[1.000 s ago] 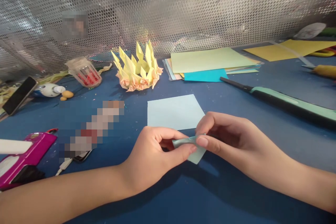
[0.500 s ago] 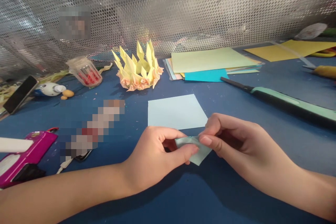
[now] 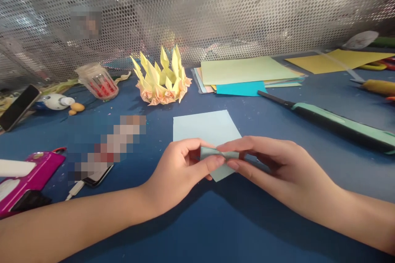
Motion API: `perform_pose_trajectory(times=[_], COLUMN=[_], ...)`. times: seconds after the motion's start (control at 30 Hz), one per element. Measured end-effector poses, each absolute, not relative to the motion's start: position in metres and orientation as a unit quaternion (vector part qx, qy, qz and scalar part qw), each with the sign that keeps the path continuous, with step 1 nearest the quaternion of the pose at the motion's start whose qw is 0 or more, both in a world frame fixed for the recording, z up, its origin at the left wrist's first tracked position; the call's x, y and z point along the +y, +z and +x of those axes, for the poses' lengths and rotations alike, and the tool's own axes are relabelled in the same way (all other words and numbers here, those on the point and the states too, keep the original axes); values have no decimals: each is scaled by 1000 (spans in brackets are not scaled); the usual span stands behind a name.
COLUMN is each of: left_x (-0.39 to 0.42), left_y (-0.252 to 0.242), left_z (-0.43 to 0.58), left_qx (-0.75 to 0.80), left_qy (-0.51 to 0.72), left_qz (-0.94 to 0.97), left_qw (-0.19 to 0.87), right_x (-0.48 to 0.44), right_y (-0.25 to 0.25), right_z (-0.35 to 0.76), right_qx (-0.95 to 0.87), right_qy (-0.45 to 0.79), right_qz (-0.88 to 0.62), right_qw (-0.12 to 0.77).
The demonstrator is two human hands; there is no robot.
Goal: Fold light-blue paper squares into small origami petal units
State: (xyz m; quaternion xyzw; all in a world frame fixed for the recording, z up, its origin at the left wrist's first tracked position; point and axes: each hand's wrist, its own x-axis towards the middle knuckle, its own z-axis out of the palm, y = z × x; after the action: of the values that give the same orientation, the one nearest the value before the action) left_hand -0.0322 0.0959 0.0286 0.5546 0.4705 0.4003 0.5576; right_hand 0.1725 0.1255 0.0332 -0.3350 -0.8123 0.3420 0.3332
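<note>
Now, left hand: thumb and fingers pinching folded blue paper, just in front of flat blue sheet
right hand: fingertips pinching its other end

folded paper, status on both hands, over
Left hand and right hand both pinching folded paper at fingertips. Paper pale blue, creased. Flat sheet on table just behind it.

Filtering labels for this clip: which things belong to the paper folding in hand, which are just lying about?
In use: left hand, right hand, both pinching the folded paper piece; probably the pale blue sheet behind it.
Lying about: yellow paper crown, paper stack, green-handled tool, pink case, phone.
</note>
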Motion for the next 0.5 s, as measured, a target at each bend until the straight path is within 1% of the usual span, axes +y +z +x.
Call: perform_pose_trajectory(times=[0.13, 0.23, 0.5], left_x=[97, 97, 98], left_y=[30, 31, 34], left_z=[-32, -33, -36], left_qx=[447, 433, 440], left_qy=[410, 406, 399], left_qz=[517, 513, 555], left_qw=[604, 620, 582], right_x=[125, 124, 126], right_y=[32, 29, 31], right_z=[174, 175, 178], right_qx=[-804, -793, -821], right_qy=[345, 356, 305], right_qz=[-344, -343, -300], right_qw=[340, 355, 378])
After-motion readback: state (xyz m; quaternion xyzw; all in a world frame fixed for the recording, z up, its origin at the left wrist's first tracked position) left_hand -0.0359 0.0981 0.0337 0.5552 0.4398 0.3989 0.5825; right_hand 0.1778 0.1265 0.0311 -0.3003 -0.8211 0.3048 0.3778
